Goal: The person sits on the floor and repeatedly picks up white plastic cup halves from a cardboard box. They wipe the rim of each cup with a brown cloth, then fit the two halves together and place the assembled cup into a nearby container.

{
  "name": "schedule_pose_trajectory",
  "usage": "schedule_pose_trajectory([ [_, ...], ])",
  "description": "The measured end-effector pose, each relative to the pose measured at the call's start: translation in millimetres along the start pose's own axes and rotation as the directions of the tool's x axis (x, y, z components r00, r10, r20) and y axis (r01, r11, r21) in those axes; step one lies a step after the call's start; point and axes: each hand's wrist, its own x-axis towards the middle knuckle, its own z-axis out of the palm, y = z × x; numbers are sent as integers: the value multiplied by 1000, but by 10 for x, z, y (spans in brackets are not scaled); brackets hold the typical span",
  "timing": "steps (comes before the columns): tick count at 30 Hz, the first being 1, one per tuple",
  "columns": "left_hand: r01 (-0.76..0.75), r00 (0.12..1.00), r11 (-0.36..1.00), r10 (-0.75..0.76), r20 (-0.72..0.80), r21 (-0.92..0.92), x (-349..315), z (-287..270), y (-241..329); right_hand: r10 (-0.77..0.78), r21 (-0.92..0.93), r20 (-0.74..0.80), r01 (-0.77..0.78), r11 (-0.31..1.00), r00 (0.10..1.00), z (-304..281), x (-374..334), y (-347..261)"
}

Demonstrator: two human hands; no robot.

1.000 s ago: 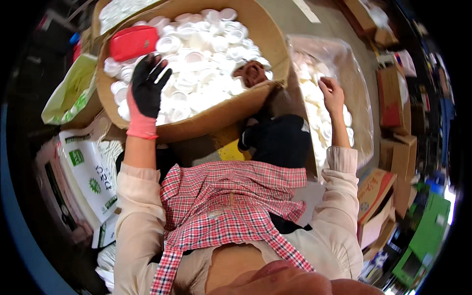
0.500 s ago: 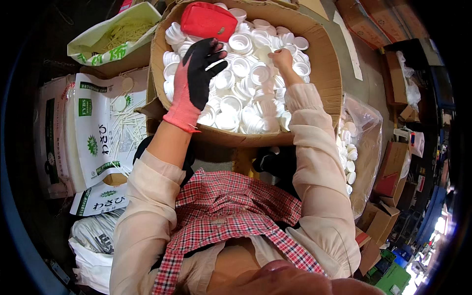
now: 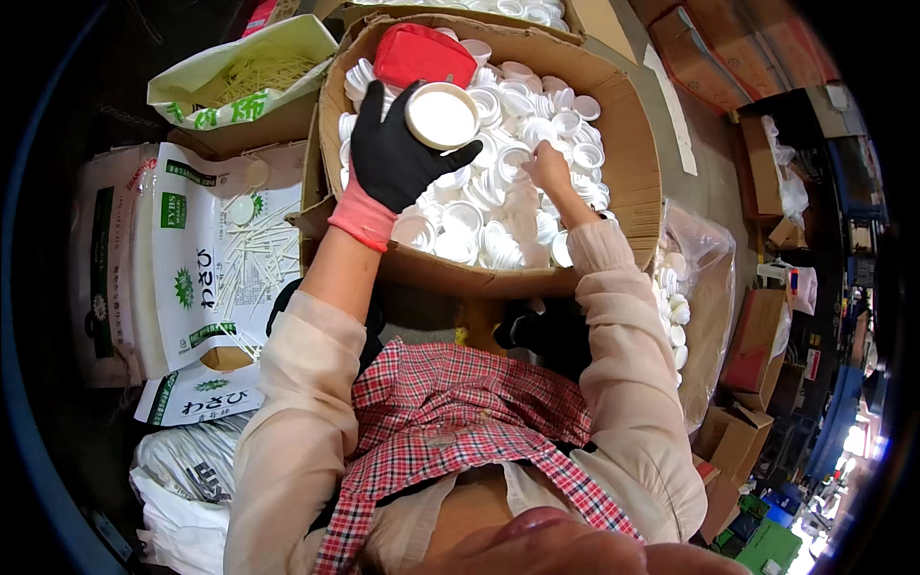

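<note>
Holding a round lid in the gloved left hand

Gripped between spread thumb and fingers, over the heap of white lids in the cardboard box. Lying to the left of the bare right hand, apart from it, and just below the red pouch in view. Holding the right fingers bunched at the heap, with both hands apart (cannot tell whether closed on anything).

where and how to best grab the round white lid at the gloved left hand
Probably pinch the round white lid by its upper-right rim, coming from the right: the raised round edge looks free there, while the gloved left hand borders its left and lower sides.
</note>
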Motion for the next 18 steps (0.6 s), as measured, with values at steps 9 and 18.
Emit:
schedule_pose_trajectory([
  [9,130,991,991,-130,-18,6,-68,-65,-206,95,659,-138,20,752,986,-542,-406,119],
  [18,124,992,990,-125,-5,-62,-253,233,-681,-358,976,-136,64,-207,924,-1300,-1642,-385],
])
